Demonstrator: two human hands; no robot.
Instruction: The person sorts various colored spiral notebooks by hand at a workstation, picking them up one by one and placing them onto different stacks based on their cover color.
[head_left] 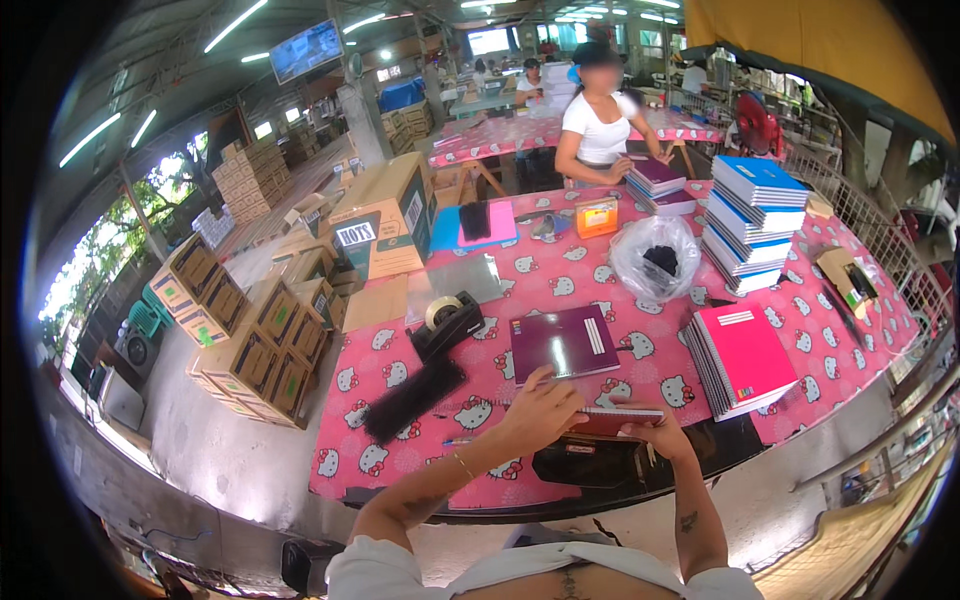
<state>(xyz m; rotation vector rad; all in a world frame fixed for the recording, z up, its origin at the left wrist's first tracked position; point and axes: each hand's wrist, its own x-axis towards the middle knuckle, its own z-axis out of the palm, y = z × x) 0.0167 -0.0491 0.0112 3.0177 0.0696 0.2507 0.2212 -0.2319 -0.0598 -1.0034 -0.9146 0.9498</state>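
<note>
Head view of a packing table (420,470) covered in pink patterned cloth. At the near edge, both hands work on one spiral notebook (612,420), which lies just nearer than a closed maroon notebook (565,343). The left hand (540,408) rests on the notebook's upper left part, fingers curled over its far edge; the right hand (655,436) pinches its near right corner from below. Both grips appear partly closed on the notebook rather than clenched; how far the fingers close cannot be told exactly. Risk, as a judgement: the notebook sits at the table's near edge above a dark tray (590,462), so a loosened pinch could let it tip off toward the person, and pressure from the left hand could bend the cover. To the right lies a stack of pink notebooks (742,358); farther right stands a tall pile of blue notebooks (752,220). A clear bag of dark pieces (655,258) sits beyond, a tape dispenser (446,322) and a black bundle of binding strips (415,398) to the left. A co-worker (600,125) stands at the far side.
</note>
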